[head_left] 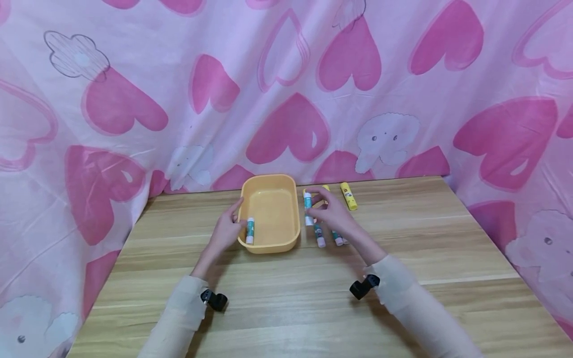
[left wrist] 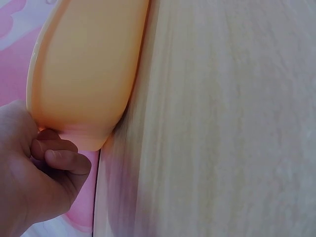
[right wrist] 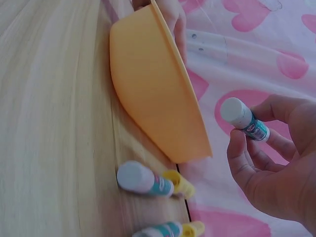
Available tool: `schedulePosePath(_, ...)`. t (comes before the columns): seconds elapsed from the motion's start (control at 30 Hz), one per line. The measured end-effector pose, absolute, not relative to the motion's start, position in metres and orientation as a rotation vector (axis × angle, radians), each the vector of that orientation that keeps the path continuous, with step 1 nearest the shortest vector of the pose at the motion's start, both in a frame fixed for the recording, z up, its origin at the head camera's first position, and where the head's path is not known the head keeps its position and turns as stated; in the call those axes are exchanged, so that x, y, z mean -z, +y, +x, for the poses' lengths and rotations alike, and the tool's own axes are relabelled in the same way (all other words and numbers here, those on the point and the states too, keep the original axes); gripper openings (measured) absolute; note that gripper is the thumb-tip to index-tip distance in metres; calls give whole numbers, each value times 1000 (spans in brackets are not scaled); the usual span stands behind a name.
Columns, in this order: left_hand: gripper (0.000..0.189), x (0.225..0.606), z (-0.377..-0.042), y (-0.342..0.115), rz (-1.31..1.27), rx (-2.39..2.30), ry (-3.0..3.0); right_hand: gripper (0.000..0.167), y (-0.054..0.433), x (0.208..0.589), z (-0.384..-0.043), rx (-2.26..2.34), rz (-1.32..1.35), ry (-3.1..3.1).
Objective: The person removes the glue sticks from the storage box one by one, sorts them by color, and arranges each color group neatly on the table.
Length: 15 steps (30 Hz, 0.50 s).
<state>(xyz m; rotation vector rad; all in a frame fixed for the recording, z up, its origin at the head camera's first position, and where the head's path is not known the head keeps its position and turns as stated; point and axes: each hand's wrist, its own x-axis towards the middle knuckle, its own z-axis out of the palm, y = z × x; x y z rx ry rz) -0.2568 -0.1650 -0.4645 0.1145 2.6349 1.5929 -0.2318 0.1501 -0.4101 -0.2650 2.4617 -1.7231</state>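
A yellow-orange plastic basin [head_left: 274, 209] stands at the table's back edge, with one white-and-teal glue stick [head_left: 250, 230] lying inside at its left. My left hand [head_left: 227, 229] grips the basin's left rim; the left wrist view shows curled fingers [left wrist: 66, 160] at the rim. To the right of the basin, my right hand [head_left: 332, 215] pinches another white-and-teal glue stick [right wrist: 252, 123] between thumb and fingertips, raised above the table. Under and beside this hand lie more teal glue sticks [head_left: 319, 235], partly hidden by it.
A yellow glue stick [head_left: 348, 196] lies at the back right, and a second yellow one [head_left: 326, 188] shows partly behind my right hand. The wooden table [head_left: 286, 303] ends at a pink heart-print curtain [head_left: 286, 129]. Each wrist wears a black camera [head_left: 364, 287].
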Motion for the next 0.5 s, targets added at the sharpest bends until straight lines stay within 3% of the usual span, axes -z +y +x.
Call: schedulePosePath(0.5,77,463,-258,-166,112,-1556,2654,58,190,419,-227,1642,-189,2508)
